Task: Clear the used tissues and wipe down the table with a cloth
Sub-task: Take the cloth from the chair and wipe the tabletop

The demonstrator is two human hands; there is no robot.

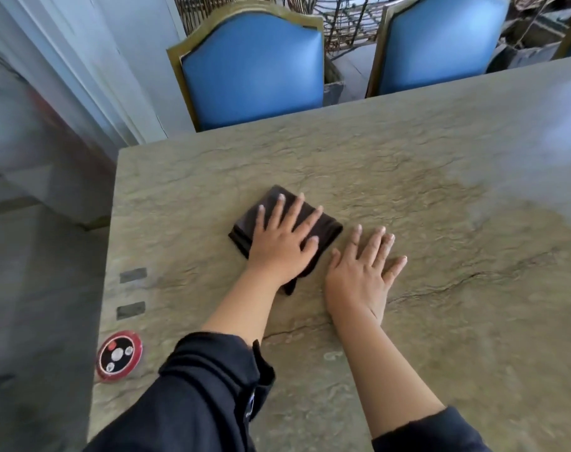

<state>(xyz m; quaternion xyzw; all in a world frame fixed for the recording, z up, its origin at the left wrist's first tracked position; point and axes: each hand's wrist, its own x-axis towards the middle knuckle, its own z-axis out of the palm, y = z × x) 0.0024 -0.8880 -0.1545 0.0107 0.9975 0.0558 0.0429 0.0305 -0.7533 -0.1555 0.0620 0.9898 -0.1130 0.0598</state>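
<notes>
A folded dark brown cloth lies on the beige stone-look table, a little left of centre. My left hand presses flat on top of it, fingers spread, and covers most of it. Just to the right of the cloth, my right hand rests palm down on the bare tabletop with its fingers apart and nothing in it. Both forearms come out of dark pushed-up sleeves. No tissues are in view.
A round red and black call button sits near the table's left edge, with two small dark rectangles beyond it. Two blue padded chairs stand at the far side. Grey floor lies to the left.
</notes>
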